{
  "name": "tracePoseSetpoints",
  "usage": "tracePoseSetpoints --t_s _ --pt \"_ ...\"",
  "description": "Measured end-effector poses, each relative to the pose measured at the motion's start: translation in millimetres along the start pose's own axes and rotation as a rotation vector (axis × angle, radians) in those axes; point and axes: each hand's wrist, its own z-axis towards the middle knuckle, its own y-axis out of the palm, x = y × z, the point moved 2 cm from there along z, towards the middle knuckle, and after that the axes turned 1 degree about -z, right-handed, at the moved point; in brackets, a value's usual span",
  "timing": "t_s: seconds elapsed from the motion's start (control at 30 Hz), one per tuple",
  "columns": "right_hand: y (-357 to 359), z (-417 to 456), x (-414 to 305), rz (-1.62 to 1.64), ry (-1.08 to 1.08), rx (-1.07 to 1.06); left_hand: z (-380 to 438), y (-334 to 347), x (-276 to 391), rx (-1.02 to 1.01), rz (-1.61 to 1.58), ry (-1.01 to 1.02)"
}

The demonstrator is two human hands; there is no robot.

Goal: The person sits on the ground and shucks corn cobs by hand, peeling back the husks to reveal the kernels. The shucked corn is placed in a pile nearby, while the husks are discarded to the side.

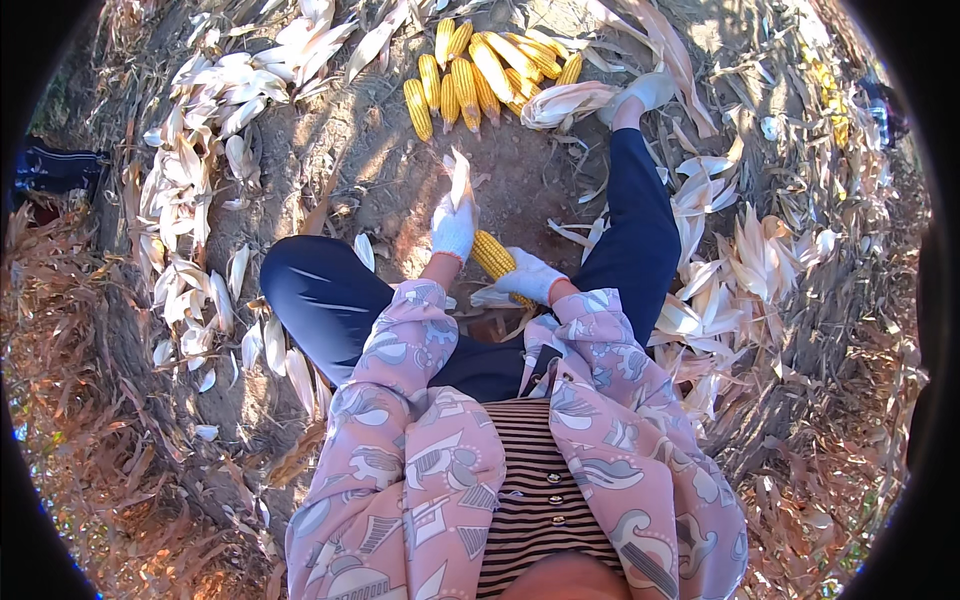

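My right hand (529, 276), in a white knit glove, grips a bare yellow ear of corn (493, 255) around its lower part. The ear slants across my lap, its upper end close to my left wrist. In my left hand (453, 228), gloved the same way, is a pale dry corn husk (460, 180) that sticks up past the fingers. Beyond both hands lies a pile of husked yellow corn ears (470, 86) on the bare soil. An ear still wrapped in its husk (568, 103) rests at the pile's right, beside my foot.
Loose husks (184, 187) are strewn in a band on the left, with another heap of husks (709, 307) on the right. My bent left knee (311, 277) and extended right leg (637, 202) flank the work area. Dark cloth (60, 166) shows at the far left.
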Motion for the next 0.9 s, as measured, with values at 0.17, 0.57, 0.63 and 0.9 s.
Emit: tracePoseSetpoints --t_s 0.17,0.57,0.63,0.9 --pt "4.8 -10.8 -31.7 -0.197 0.067 0.203 -20.9 19.0 -2.8 0.002 0.532 0.669" --pt "5.2 -26.7 -27.8 1.588 -0.117 -0.598 22.4 -35.3 46.3 -0.112 -1.630 -0.149" --pt "-1.1 -38.9 -45.2 1.534 -0.173 -0.534 50.6 -70.5 -10.5 -0.095 -1.630 -0.063" --pt "-22.8 -10.0 -11.8 1.172 -0.041 -0.036 31.1 -25.0 -61.4 -0.138 -0.407 -0.345"
